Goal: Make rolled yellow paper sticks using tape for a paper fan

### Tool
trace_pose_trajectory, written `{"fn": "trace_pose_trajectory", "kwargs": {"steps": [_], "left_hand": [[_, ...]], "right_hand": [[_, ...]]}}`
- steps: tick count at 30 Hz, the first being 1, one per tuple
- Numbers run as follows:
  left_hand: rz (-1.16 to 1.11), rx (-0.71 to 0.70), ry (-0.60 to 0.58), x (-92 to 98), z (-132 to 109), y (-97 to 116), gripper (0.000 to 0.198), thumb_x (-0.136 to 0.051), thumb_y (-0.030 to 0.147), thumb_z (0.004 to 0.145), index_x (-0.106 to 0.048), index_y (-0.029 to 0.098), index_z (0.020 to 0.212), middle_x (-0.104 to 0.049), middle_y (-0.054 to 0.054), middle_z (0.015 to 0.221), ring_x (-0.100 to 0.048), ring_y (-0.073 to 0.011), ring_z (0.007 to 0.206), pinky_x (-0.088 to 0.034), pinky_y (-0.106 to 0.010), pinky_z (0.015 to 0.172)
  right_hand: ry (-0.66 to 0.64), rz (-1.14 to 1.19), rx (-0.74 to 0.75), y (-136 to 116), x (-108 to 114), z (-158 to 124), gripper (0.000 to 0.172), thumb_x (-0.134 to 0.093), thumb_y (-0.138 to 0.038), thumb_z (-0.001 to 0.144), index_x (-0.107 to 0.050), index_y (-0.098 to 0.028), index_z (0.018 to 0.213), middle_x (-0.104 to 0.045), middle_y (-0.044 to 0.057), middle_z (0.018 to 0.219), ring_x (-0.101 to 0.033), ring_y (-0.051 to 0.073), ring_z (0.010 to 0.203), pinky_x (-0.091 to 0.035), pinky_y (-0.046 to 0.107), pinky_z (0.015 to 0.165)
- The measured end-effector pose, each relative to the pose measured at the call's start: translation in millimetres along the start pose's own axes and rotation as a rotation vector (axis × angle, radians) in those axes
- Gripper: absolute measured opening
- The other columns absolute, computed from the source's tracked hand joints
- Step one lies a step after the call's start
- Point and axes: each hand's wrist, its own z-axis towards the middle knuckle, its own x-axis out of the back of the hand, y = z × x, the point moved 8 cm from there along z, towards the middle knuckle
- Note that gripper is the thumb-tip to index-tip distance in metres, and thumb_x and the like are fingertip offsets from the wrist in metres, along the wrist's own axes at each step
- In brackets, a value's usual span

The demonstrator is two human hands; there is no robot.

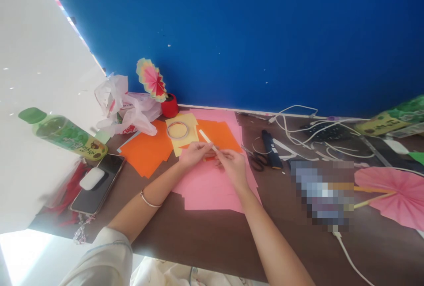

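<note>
Two hands: one left hand (195, 154), one right hand (232, 165). One white strip (206, 137) at the centre, one bracelet (143, 198) below left. Two bottles: a green bottle (68, 136) at the left edge, a second bottle (392, 117) at the right edge. Two paper fans: a multicoloured fan (152, 78) left of centre above, a pink fan (399, 195) at the lower right. One phone (108, 174) and one white case (92, 178) at the left. One ring (168, 132) and one pair of scissors (257, 162) at mid-frame. Orange paper (149, 146) in two patches, yellow paper (177, 146) in one, pink paper (212, 193) in one stack; its sheets cannot be counted. Several tangled cables (272, 120) at the right, number unclear.
</note>
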Motion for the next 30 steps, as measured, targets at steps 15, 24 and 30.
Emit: {"fn": "trace_pose_trajectory", "kwargs": {"steps": [15, 24, 30], "left_hand": [[0.068, -0.023, 0.056, 4.2, -1, 2, 0.036, -0.064, 0.046, 0.073, -0.071, 0.012, 0.081, -0.07, -0.009, 0.079, -0.064, -0.0196, 0.076, -0.049, -0.029, 0.065], [-0.178, -0.044, 0.121, 9.8, 3, -1, 0.034, -0.067, 0.042, 0.072, -0.07, 0.011, 0.084, -0.072, -0.01, 0.079, -0.067, -0.0221, 0.085, -0.048, -0.039, 0.089], [-0.225, -0.024, 0.157, 11.9, 3, -2, 0.033, -0.068, 0.041, 0.072, -0.07, 0.01, 0.082, -0.072, -0.01, 0.079, -0.068, -0.0223, 0.085, -0.047, -0.039, 0.092]], "right_hand": [[-0.014, 0.014, 0.014, -2, -2, -1, 0.034, -0.072, -0.046, 0.063, -0.063, -0.014, 0.069, -0.062, 0.002, 0.05, -0.059, 0.014, 0.043, -0.046, 0.021, 0.038], [0.005, 0.019, 0.001, -1, 4, -1, 0.028, -0.068, -0.04, 0.069, -0.063, -0.013, 0.072, -0.064, 0.004, 0.054, -0.06, 0.014, 0.043, -0.046, 0.021, 0.038], [0.008, 0.006, 0.01, 0, 5, 1, 0.028, -0.068, -0.041, 0.068, -0.062, -0.013, 0.07, -0.064, 0.004, 0.053, -0.06, 0.015, 0.043, -0.047, 0.021, 0.04]]}}
